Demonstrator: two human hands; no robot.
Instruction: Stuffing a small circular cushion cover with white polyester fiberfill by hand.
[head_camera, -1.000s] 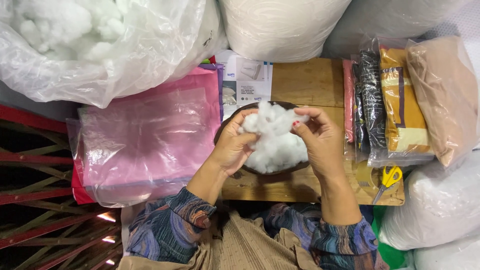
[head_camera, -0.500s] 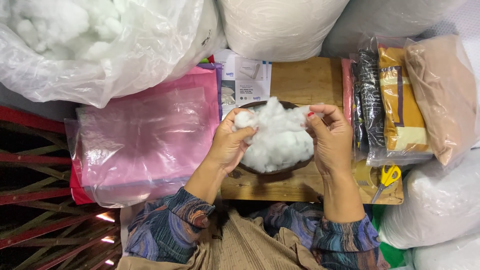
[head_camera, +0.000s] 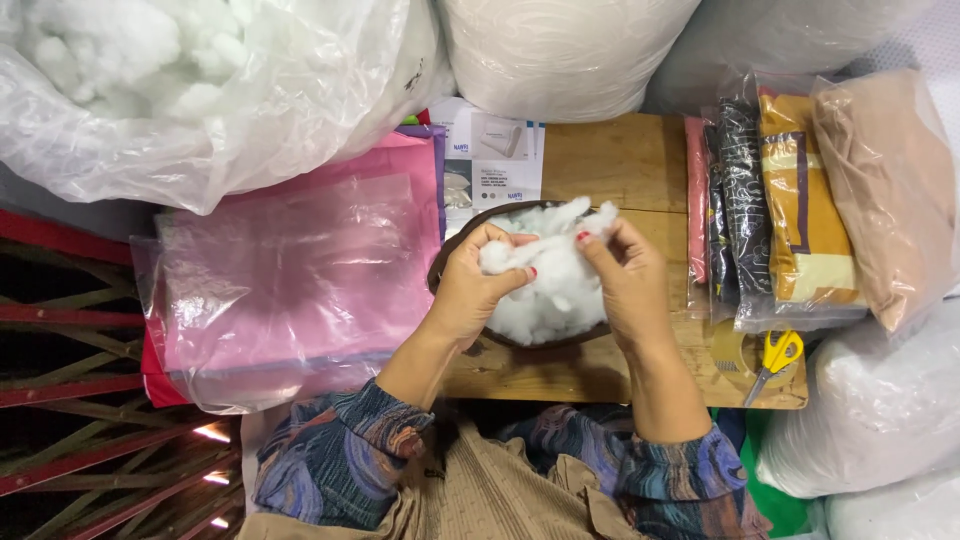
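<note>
Things on and around the table

One brown bowl (head_camera: 455, 232) of fluff, one yellow scissors (head_camera: 776, 355), one tape roll (head_camera: 735, 352), two hands.

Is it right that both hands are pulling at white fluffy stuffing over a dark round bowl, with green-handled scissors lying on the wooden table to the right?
Not quite: the head view shows the scissors have yellow handles, not green. The rest holds: the left hand and right hand grip white fluffy stuffing over the dark round bowl on the wooden table.

A wooden table (head_camera: 610, 160) stands between big plastic sacks (head_camera: 200, 90), with red metal bars (head_camera: 70, 340) at one side.
</note>
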